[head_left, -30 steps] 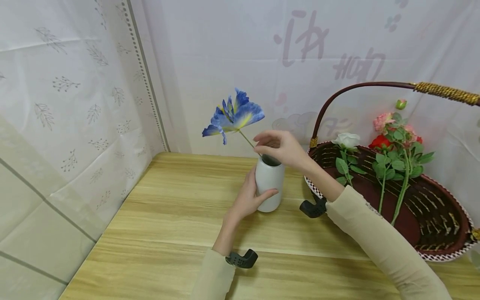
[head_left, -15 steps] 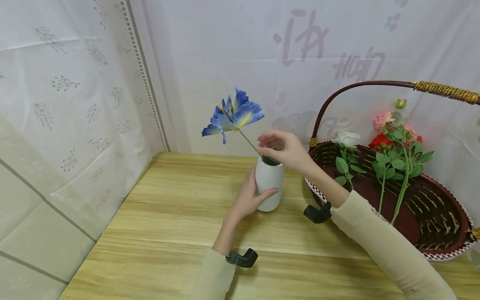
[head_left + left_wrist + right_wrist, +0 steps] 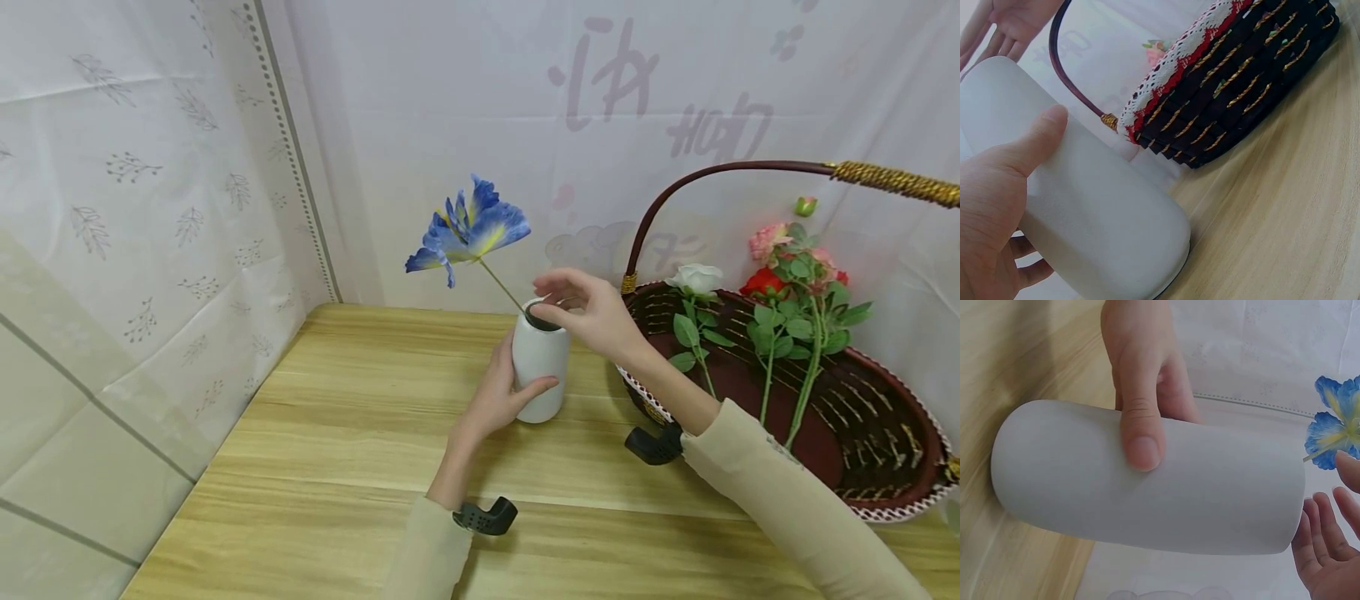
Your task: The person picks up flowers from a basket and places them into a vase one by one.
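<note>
A white vase stands upright on the wooden table. My left hand grips its side, the thumb lying across the front and the fingers behind it. Out of the vase's mouth leans a blue flower with yellow streaks, tilted to the left on a thin stem. My right hand hovers at the right of the rim with loosely bent fingers and nothing held. In the right wrist view its fingers are spread beside the rim, apart from the stem. The stem's lower end is hidden inside the vase.
A dark woven basket with a tall arched handle stands to the right. Inside lie a white rose, a red flower and pink flowers with leafy stems. Patterned white cloth hangs behind the table.
My right hand has drawn back to the right, away from the flower's stem, and let it go. The flower and the left hand on the vase stay where they were.
</note>
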### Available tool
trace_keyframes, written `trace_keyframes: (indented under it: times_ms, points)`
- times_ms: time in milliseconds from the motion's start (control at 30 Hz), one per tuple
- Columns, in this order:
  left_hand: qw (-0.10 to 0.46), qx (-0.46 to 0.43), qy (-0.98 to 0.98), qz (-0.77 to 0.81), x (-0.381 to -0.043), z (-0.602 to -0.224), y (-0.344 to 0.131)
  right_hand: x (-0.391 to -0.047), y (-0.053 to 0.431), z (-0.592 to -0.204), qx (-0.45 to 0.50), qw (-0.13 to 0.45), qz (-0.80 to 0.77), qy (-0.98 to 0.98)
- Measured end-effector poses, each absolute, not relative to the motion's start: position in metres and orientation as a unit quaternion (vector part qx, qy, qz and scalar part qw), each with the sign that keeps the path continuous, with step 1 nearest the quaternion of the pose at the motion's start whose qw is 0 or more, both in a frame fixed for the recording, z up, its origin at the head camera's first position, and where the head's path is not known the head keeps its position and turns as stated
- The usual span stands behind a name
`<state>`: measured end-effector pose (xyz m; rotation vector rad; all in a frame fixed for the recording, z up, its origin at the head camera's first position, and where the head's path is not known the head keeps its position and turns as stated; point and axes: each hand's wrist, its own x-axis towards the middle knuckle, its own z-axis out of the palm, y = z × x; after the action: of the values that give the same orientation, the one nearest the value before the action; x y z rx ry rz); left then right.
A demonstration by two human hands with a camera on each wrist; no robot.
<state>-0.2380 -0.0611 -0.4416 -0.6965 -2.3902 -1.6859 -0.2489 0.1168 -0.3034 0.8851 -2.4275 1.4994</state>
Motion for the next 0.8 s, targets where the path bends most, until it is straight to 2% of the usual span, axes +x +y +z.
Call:
trace_keyframes:
  times_ms: [500,800]
  points:
    - [0.065,-0.231,-0.797,-0.555,-0.239,-0.444,-0.061,-0.233,0.139,-0.308,0.280,0.096,0.489,-0.821]
    - [0.082,-0.243,-0.789,-0.558,-0.241,-0.444,-0.060,-0.224,0.154,-0.314,0.282,0.109,0.475,-0.826]
